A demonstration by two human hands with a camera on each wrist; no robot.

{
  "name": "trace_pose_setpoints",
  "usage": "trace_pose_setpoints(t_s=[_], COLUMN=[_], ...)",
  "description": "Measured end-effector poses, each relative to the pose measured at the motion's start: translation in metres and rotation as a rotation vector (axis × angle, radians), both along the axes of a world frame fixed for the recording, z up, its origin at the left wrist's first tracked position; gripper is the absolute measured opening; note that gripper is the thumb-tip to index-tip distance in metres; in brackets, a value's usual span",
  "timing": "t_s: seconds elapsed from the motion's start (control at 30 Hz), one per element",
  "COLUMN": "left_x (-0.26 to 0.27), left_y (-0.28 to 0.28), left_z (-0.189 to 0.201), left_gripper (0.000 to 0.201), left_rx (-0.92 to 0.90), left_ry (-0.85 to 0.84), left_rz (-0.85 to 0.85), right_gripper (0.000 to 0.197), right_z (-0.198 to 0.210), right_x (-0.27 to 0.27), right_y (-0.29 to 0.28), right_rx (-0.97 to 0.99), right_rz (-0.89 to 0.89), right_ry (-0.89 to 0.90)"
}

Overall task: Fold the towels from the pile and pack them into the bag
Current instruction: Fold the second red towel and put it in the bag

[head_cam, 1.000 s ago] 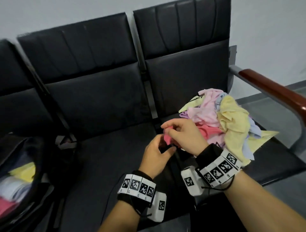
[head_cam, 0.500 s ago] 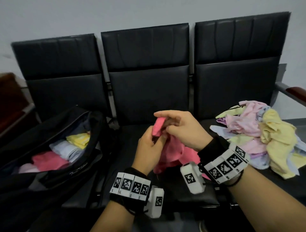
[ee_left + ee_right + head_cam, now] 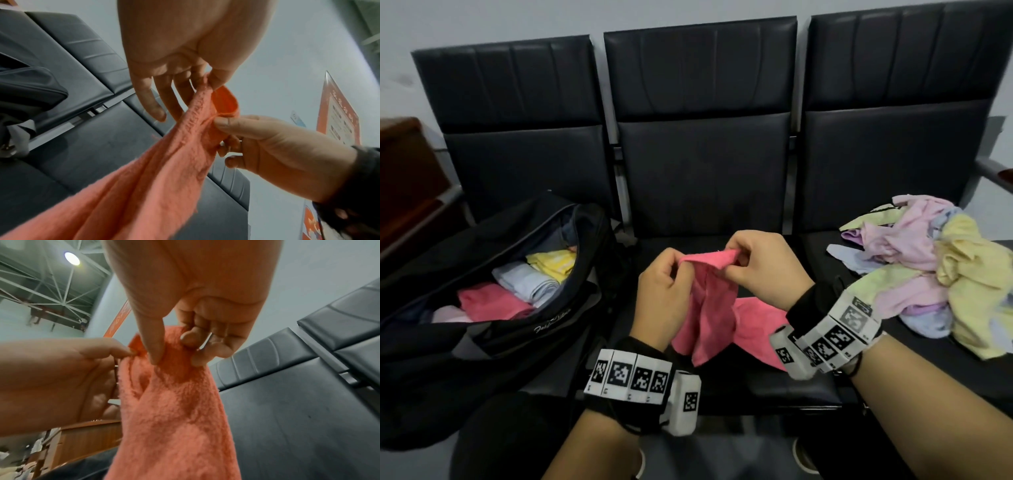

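Note:
Above the middle seat both hands hold up a pink towel (image 3: 709, 301) by its top edge, and the rest hangs down onto the seat. My left hand (image 3: 679, 265) pinches the left end of that edge between thumb and forefinger (image 3: 207, 82). My right hand (image 3: 736, 262) pinches the right end, close beside it (image 3: 164, 353). The pile of crumpled towels (image 3: 928, 267), pink, yellow, lilac and pale blue, lies on the right seat. On the left seat sits the open black bag (image 3: 524, 329) with folded pink, pale blue and yellow towels inside.
Three black padded seats stand in a row against a grey wall. The middle seat cushion (image 3: 756, 387) lies under the hanging towel. A wooden armrest (image 3: 1007, 178) sticks out at the far right and a brown wooden piece (image 3: 407, 178) stands at the far left.
Both hands have carried the pink towel from the pile to the middle seat and lifted it. They have drawn slightly apart along its top edge. The view swung left and shows the bag.

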State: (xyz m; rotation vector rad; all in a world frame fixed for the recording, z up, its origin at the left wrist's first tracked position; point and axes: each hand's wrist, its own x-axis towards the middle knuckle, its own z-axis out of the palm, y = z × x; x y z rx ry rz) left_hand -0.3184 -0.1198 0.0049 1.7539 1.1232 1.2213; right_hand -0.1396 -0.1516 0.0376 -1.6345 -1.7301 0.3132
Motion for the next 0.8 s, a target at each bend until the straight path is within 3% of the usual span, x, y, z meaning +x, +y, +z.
trace_pose_setpoints(t_s=[0.1, 0.17, 0.33, 0.53, 0.67, 0.8], left_x=[0.005, 0.006, 0.002, -0.005, -0.011, -0.006], left_y=[-0.002, -0.003, -0.003, -0.005, -0.006, -0.012], left_z=[0.002, 0.003, 0.010, 0.027, 0.036, 0.042], left_gripper=[0.022, 0.022, 0.022, 0.021, 0.022, 0.023], left_rx=[0.023, 0.023, 0.099, 0.176, 0.129, -0.050], left_ry=[0.068, 0.098, 0.105, 0.045, -0.050, -0.192], left_rz=[-0.070, -0.110, -0.064, -0.044, -0.055, -0.208], right_gripper=[0.036, 0.040, 0.027, 0.037, 0.034, 0.028], right_z=[-0.003, -0.003, -0.002, 0.003, 0.010, 0.022], right_x=[0.001, 0.002, 0.011, 0.011, 0.010, 0.015], right_y=[-0.004, -0.006, -0.008, -0.003, 0.000, 0.007], right_rx=[0.031, 0.038, 0.046, 0.126, 0.167, 0.179], right_rz=[-0.025, -0.030, 0.032, 0.069, 0.101, 0.077], right_ry=[-0.004, -0.001, 0.002, 0.175, 0.183, 0.225])
